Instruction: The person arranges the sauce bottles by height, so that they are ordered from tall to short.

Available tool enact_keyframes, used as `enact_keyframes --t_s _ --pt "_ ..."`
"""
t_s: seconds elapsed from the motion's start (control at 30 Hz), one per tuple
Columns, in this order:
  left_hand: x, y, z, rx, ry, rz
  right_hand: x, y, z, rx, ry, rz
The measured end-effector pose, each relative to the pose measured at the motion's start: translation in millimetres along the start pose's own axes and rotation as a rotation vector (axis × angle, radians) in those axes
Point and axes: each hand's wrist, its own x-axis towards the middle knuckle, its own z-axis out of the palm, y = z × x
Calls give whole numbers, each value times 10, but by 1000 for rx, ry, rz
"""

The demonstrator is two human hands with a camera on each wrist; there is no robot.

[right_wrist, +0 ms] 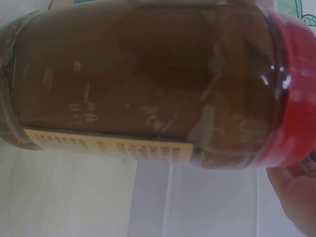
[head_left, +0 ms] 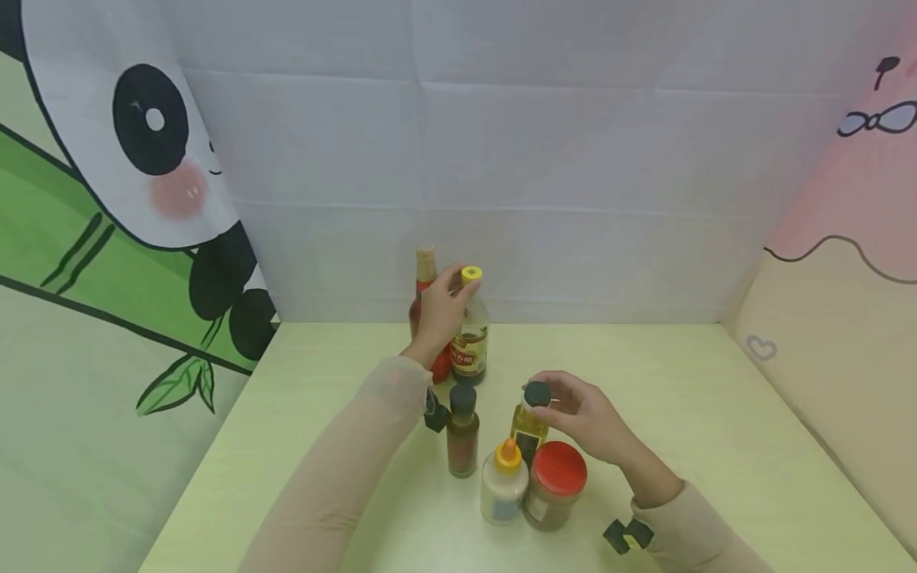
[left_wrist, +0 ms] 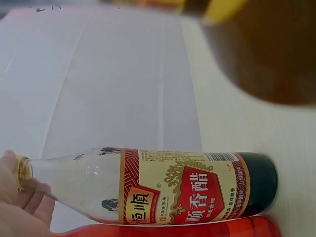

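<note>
My left hand pinches the yellow cap of a glass vinegar bottle at the back of the table. In the left wrist view, the vinegar bottle shows a red and cream label. Right beside it stands a red sauce bottle, partly hidden behind that hand. Nearer the front, my right hand holds a small oil bottle by its dark green cap, thumb in front and fingers behind. A red-lidded jar fills most of the right wrist view and hides much of that hand's work.
The red-lidded jar and a white squeeze bottle with an orange tip stand just in front of the oil bottle. A dark-capped bottle stands to their left, close to the left forearm. A white cloth wall rises behind the table.
</note>
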Motion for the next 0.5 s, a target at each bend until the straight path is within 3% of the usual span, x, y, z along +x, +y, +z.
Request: enact_keyframes --t_s 0.5 --pt "-2 -11 18 -42 13 -38 -12 10 -8 -4 9 4"
